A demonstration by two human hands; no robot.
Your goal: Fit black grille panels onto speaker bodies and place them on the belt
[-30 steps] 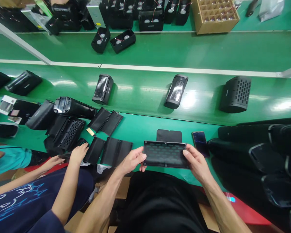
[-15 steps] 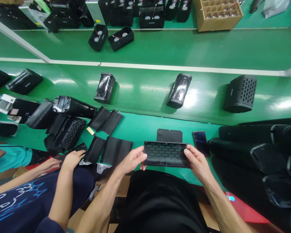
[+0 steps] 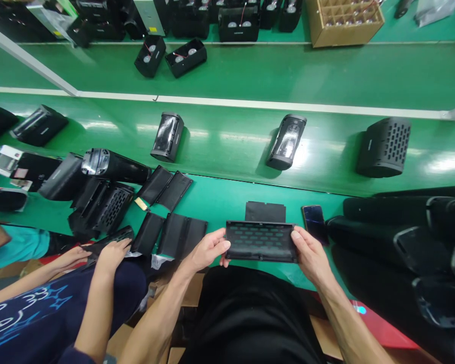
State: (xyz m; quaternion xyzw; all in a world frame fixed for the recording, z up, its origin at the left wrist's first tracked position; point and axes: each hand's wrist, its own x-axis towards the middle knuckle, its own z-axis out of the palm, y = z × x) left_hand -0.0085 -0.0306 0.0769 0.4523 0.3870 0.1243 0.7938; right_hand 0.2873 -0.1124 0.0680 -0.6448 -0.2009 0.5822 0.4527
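Note:
Between my two hands, above the green bench edge, is a black slotted speaker grille panel [image 3: 261, 242], its hollow side facing up. Green shows through its rows of slots. My left hand [image 3: 208, 248] grips the left end, thumb on top and fingers beneath. At the opposite end, my right hand [image 3: 311, 253] is closed on the panel with the thumb along its edge. Just behind the panel lies a flat black sheet [image 3: 265, 211] with a notched far edge. More black panels [image 3: 178, 235] lie left of my left hand.
A phone [image 3: 314, 224] lies beyond my right hand. Dark padded shapes [image 3: 387, 237] crowd the right side. Black speakers stand on the green belt, one [image 3: 287, 141] ahead and a slotted one [image 3: 384, 146] farther right. At left, a co-worker's hands [image 3: 111, 255] touch a black panel.
The speakers on the belt have shifted slightly to the right. My hands hold the grille panel almost unmoved; my right thumb sits nearer its edge. The co-worker's hands moved slightly left.

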